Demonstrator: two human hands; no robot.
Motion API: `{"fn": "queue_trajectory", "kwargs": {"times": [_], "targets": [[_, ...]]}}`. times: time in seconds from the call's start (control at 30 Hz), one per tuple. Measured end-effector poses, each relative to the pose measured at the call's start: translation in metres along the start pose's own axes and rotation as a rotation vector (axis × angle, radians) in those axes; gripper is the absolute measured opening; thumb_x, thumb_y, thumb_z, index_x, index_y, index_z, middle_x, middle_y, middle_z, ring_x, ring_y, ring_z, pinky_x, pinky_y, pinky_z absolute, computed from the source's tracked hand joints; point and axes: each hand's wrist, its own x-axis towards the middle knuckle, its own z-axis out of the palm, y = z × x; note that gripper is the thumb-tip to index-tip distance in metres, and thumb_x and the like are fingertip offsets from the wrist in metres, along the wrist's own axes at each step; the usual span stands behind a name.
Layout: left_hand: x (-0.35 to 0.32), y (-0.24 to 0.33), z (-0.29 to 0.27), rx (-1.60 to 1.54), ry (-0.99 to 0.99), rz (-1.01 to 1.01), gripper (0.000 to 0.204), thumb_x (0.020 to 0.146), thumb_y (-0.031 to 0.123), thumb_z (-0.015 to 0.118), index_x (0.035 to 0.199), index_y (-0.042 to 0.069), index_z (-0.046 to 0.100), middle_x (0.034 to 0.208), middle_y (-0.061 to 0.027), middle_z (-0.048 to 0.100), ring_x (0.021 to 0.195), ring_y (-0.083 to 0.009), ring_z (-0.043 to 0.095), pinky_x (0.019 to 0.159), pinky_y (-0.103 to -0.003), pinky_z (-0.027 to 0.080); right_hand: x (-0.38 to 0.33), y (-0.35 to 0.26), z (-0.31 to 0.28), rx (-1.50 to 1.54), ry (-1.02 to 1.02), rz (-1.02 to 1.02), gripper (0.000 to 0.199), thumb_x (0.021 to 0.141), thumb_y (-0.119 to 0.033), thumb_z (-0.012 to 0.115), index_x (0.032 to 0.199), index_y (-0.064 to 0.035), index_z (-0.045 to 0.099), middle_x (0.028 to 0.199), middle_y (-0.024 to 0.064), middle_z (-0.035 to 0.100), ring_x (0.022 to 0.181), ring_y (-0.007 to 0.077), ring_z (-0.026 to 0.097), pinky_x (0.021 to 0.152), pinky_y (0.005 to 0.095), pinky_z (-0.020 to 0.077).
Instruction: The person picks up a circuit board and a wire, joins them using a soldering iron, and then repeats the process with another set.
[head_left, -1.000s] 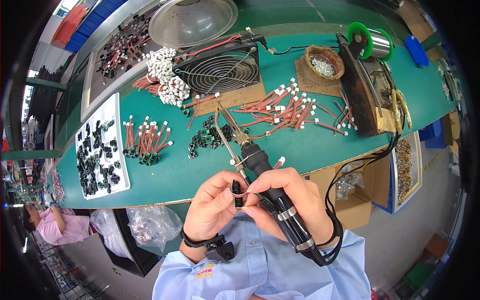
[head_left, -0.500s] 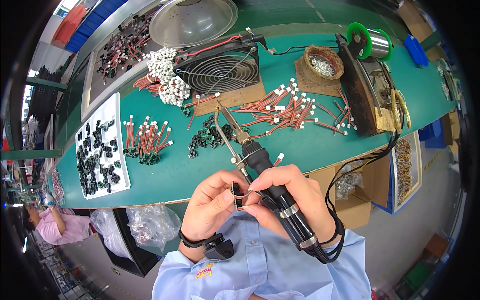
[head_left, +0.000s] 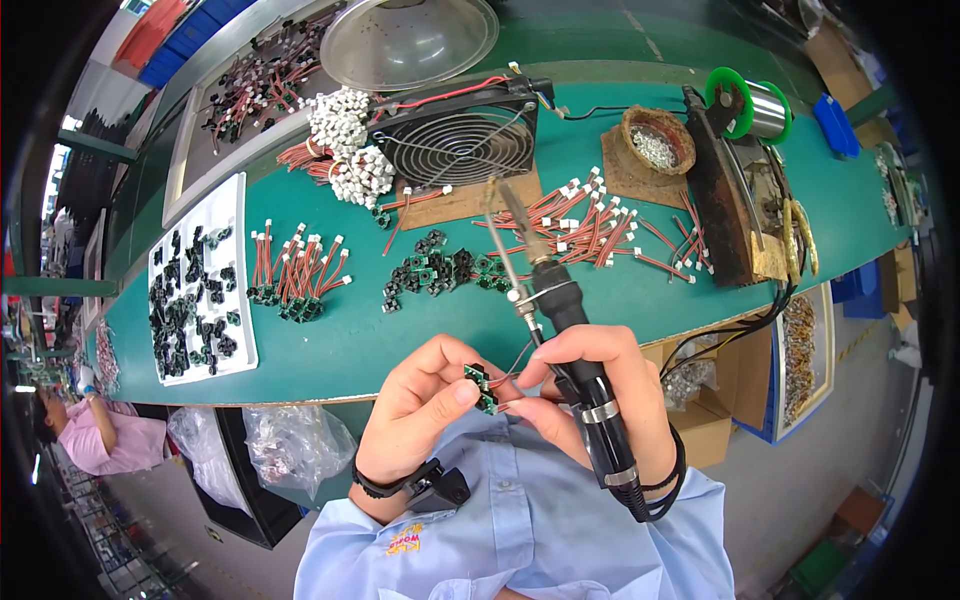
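Left grip (head_left: 425, 405) pinching green board (head_left: 481, 388), right (head_left: 590, 385) clasping iron (head_left: 560, 330)

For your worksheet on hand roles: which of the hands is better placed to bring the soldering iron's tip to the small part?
Right: the right hand already grips the soldering iron; the left hand pinches the small green part.

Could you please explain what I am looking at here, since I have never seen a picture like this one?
This is a fisheye view from a camera worn on a person's head, looking down at their own hands, so straight edges bend. The left hand pinches a small green circuit board with red wires. The right hand grips a black soldering iron, tip pointing away. On the green workbench lie red wire leads, more small boards, a black fan, a solder spool and a white tray.
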Motion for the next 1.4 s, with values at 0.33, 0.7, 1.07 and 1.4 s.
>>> {"fn": "queue_trajectory", "kwargs": {"times": [0.33, 0.7, 1.07, 1.4], "targets": [[0.007, -0.001, 0.003, 0.132, 0.347, 0.232, 0.012, 0.091, 0.012, 0.049, 0.092, 0.0, 0.046, 0.091, -0.0175, 0.063, 0.086, -0.0215, 0.061, 0.082, -0.032, 0.045, -0.016, 0.022, -0.018, -0.403, 0.351, -0.285, 0.05, 0.076, -0.035, 0.071, 0.109, -0.0055, 0.047, 0.08, 0.0075, 0.062, 0.068, 0.0209, 0.057, 0.09, 0.0418, 0.0358], [0.009, -0.008, -0.004, 0.236, 0.456, 0.343, 0.007, 0.092, 0.005, 0.045, 0.096, 0.001, 0.043, 0.099, -0.0188, 0.061, 0.094, -0.0235, 0.061, 0.086, -0.033, 0.045, -0.046, 0.022, -0.022, -0.416, -0.082, -0.331, 0.041, 0.061, -0.027, 0.078, 0.096, -0.015, 0.062, 0.066, -0.0003, 0.061, 0.062, 0.0149, 0.061, 0.088, 0.04, 0.0322], [0.005, -0.014, -0.01, 0.447, 0.428, 0.429, 0.009, 0.09, 0.001, 0.046, 0.096, 0.002, 0.041, 0.106, -0.019, 0.057, 0.097, -0.0254, 0.061, 0.09, -0.035, 0.041, -0.043, 0.022, -0.016, -0.406, -0.122, -0.317, 0.041, 0.06, -0.024, 0.078, 0.096, -0.0149, 0.062, 0.067, -0.001, 0.062, 0.063, 0.0141, 0.061, 0.087, 0.0387, 0.0326], [0.002, -0.014, -0.009, 0.543, 0.454, 0.364, 0.01, 0.089, 0.001, 0.048, 0.095, 0.002, 0.041, 0.106, -0.0167, 0.058, 0.098, -0.0247, 0.061, 0.094, -0.035, 0.036, -0.043, 0.022, -0.017, -0.402, -0.13, -0.316, 0.042, 0.059, -0.021, 0.078, 0.097, -0.0133, 0.061, 0.068, -0.0006, 0.063, 0.063, 0.0145, 0.061, 0.086, 0.0384, 0.0329]]}}
